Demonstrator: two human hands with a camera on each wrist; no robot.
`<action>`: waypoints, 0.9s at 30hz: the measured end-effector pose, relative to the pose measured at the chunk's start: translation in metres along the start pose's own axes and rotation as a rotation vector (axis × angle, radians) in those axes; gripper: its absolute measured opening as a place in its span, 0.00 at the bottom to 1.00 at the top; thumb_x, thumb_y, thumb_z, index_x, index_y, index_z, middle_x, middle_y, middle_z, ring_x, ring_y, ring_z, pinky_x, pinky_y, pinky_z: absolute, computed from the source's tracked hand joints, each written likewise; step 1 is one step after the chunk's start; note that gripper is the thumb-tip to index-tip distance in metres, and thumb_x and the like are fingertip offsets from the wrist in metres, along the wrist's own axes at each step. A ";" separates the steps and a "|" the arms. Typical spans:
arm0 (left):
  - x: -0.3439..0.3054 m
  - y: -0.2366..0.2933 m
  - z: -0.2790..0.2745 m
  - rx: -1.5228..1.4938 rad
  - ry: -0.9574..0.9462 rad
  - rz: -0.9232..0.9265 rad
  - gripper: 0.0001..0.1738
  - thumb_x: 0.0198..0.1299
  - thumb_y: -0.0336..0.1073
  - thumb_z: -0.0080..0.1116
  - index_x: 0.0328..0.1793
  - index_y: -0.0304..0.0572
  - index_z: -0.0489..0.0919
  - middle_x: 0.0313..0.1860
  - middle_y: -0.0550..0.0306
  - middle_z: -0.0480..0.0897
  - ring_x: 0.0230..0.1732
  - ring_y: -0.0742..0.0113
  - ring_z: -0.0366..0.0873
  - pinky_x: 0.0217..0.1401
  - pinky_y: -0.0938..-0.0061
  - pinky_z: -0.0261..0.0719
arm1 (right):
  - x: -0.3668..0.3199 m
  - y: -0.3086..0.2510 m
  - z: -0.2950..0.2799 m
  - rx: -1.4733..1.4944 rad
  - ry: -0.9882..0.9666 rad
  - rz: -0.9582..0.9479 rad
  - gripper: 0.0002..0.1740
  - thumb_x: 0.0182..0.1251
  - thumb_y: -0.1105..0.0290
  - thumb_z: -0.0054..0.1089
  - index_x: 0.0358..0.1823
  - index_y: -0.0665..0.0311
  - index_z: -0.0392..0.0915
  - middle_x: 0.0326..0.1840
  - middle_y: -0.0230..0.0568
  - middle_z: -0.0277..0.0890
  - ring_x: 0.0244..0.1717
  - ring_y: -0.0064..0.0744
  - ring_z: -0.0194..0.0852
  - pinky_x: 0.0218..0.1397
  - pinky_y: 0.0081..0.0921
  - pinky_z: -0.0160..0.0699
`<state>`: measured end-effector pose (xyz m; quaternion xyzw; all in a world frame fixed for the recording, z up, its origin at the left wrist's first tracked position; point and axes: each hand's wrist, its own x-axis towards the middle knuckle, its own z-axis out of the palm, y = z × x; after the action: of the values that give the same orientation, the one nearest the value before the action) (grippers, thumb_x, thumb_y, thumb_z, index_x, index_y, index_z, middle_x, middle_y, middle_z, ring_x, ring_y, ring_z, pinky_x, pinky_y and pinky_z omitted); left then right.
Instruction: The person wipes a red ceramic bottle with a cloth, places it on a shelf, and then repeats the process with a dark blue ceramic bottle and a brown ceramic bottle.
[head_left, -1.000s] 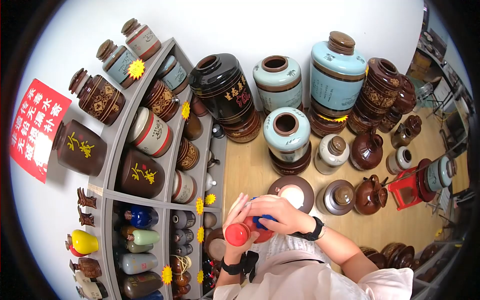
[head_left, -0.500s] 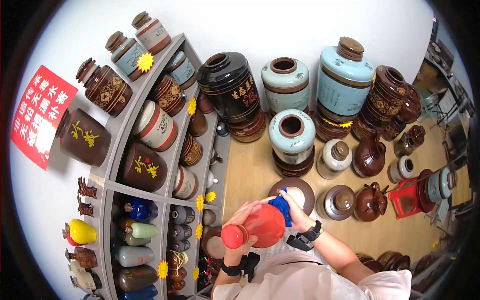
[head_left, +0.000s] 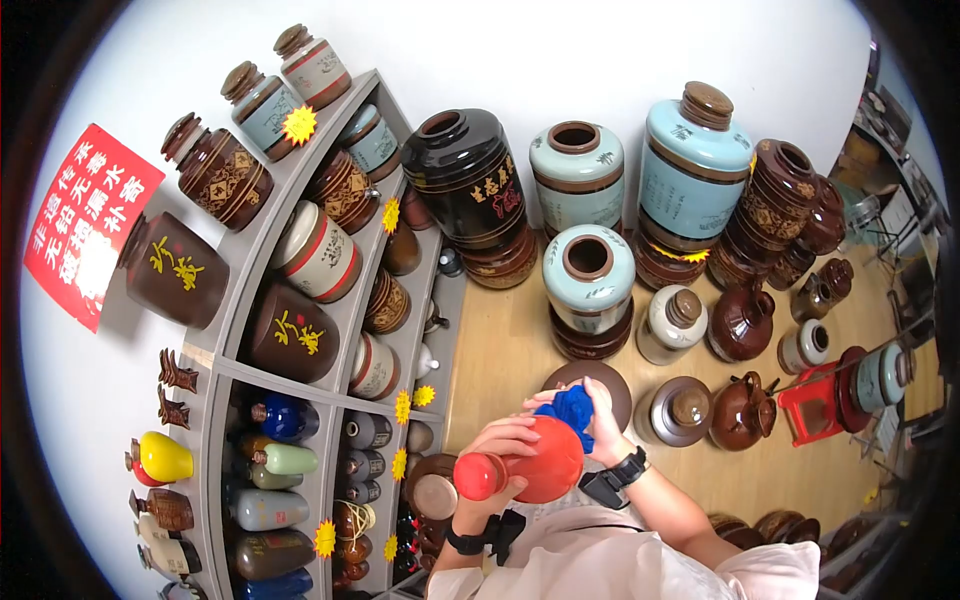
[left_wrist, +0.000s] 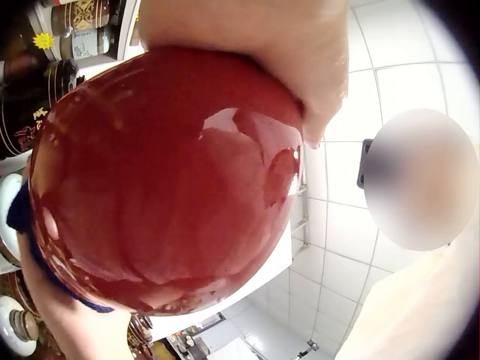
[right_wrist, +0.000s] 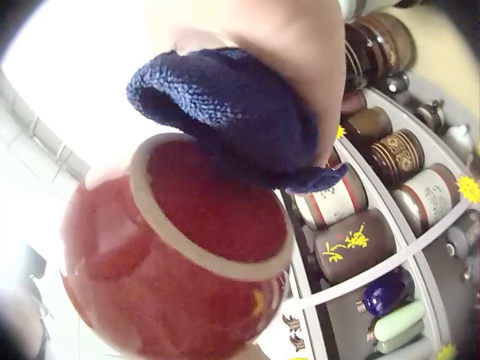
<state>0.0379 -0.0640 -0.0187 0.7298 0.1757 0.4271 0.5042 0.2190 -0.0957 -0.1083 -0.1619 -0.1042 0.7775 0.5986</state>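
A glossy red bottle (head_left: 545,460) is tilted in front of the person, its red cap at the left in the head view. The left hand (head_left: 497,452) grips it around the neck and shoulder. In the right hand (head_left: 606,430) a bunched blue cloth (head_left: 572,412) is held against the bottle's far end. The right wrist view shows the bottle's round base (right_wrist: 217,210) with a pale rim, and the cloth (right_wrist: 232,120) touching its edge under the right hand (right_wrist: 277,37). The bottle's body (left_wrist: 165,180) fills much of the left wrist view, below the left hand (left_wrist: 255,30).
Grey shelves (head_left: 225,365) with jars and bottles stand at the left. Large jars, among them a black one (head_left: 465,180) and a pale blue one (head_left: 590,280), stand on the wooden floor (head_left: 490,350) ahead. A red stool (head_left: 812,410) is at the right.
The right hand with the cloth has come off the bottle's side near the neck and moved to its base end. The left hand has turned the bottle, and more of its red body shows.
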 end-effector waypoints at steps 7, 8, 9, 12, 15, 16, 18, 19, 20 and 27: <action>-0.005 0.003 0.003 0.155 -0.002 -0.061 0.21 0.50 0.38 0.63 0.51 0.42 0.81 0.58 0.45 0.76 0.68 0.43 0.64 0.69 0.51 0.62 | -0.017 -0.027 0.030 -0.908 -0.128 -0.427 0.28 0.77 0.55 0.31 0.54 0.73 0.72 0.59 0.51 0.72 0.64 0.40 0.66 0.71 0.35 0.56; -0.004 0.003 0.003 0.172 -0.009 -0.038 0.21 0.50 0.38 0.63 0.52 0.43 0.81 0.59 0.45 0.75 0.69 0.42 0.63 0.69 0.51 0.61 | -0.021 -0.033 0.045 -1.002 -0.132 -0.495 0.21 0.75 0.62 0.36 0.52 0.72 0.74 0.57 0.50 0.74 0.62 0.41 0.68 0.69 0.33 0.59; -0.003 0.002 0.002 0.190 -0.015 -0.016 0.22 0.50 0.38 0.63 0.53 0.43 0.80 0.61 0.45 0.74 0.70 0.42 0.62 0.70 0.50 0.60 | -0.023 -0.033 0.050 -1.052 -0.137 -0.529 0.20 0.74 0.64 0.37 0.51 0.72 0.75 0.57 0.50 0.74 0.62 0.41 0.69 0.68 0.33 0.60; -0.002 0.002 0.002 0.208 -0.029 0.009 0.24 0.50 0.38 0.63 0.56 0.45 0.79 0.63 0.44 0.72 0.71 0.42 0.61 0.71 0.49 0.58 | -0.026 -0.033 0.064 -1.185 -0.125 -0.644 0.14 0.69 0.72 0.45 0.48 0.70 0.76 0.55 0.50 0.76 0.58 0.43 0.73 0.63 0.33 0.67; -0.001 0.002 0.002 0.237 -0.037 0.021 0.27 0.50 0.37 0.63 0.60 0.46 0.78 0.65 0.43 0.71 0.71 0.42 0.60 0.72 0.50 0.57 | -0.030 -0.029 0.069 -1.223 -0.117 -0.703 0.12 0.67 0.74 0.49 0.48 0.70 0.77 0.54 0.50 0.76 0.58 0.43 0.73 0.63 0.35 0.67; -0.001 0.001 0.002 0.249 -0.038 0.026 0.28 0.50 0.37 0.62 0.61 0.47 0.77 0.65 0.42 0.70 0.71 0.42 0.60 0.72 0.51 0.57 | -0.032 -0.029 0.070 -1.219 -0.125 -0.694 0.13 0.62 0.75 0.54 0.48 0.69 0.77 0.57 0.51 0.74 0.59 0.44 0.72 0.63 0.37 0.68; -0.004 0.000 0.008 0.194 0.015 -0.001 0.29 0.51 0.36 0.63 0.63 0.46 0.76 0.67 0.40 0.67 0.71 0.43 0.60 0.72 0.53 0.58 | -0.033 -0.027 0.082 -1.304 -0.096 -0.818 0.14 0.60 0.74 0.56 0.48 0.68 0.77 0.59 0.51 0.72 0.59 0.46 0.71 0.63 0.38 0.68; -0.006 -0.001 0.011 0.166 0.041 -0.014 0.30 0.51 0.36 0.63 0.64 0.46 0.75 0.68 0.39 0.66 0.71 0.44 0.60 0.71 0.55 0.59 | -0.034 -0.026 0.087 -1.346 -0.080 -0.880 0.15 0.58 0.73 0.58 0.47 0.68 0.77 0.60 0.52 0.71 0.60 0.46 0.70 0.63 0.38 0.67; -0.007 -0.001 0.012 0.092 0.050 -0.036 0.31 0.51 0.36 0.64 0.64 0.45 0.74 0.68 0.39 0.65 0.71 0.45 0.60 0.71 0.56 0.60 | -0.037 -0.025 0.086 -1.378 -0.070 -0.845 0.19 0.55 0.72 0.60 0.50 0.68 0.75 0.64 0.55 0.66 0.62 0.50 0.68 0.65 0.40 0.64; -0.013 -0.006 0.011 0.110 0.038 -0.092 0.32 0.51 0.38 0.65 0.64 0.37 0.73 0.65 0.39 0.70 0.65 0.50 0.69 0.69 0.61 0.64 | -0.029 -0.008 0.076 -1.337 0.041 -0.817 0.28 0.58 0.70 0.56 0.62 0.67 0.64 0.70 0.60 0.55 0.67 0.53 0.59 0.69 0.42 0.56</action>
<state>0.0399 -0.0767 -0.0308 0.7392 0.2417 0.4067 0.4792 0.2043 -0.1190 -0.0318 -0.4510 -0.5906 0.2647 0.6145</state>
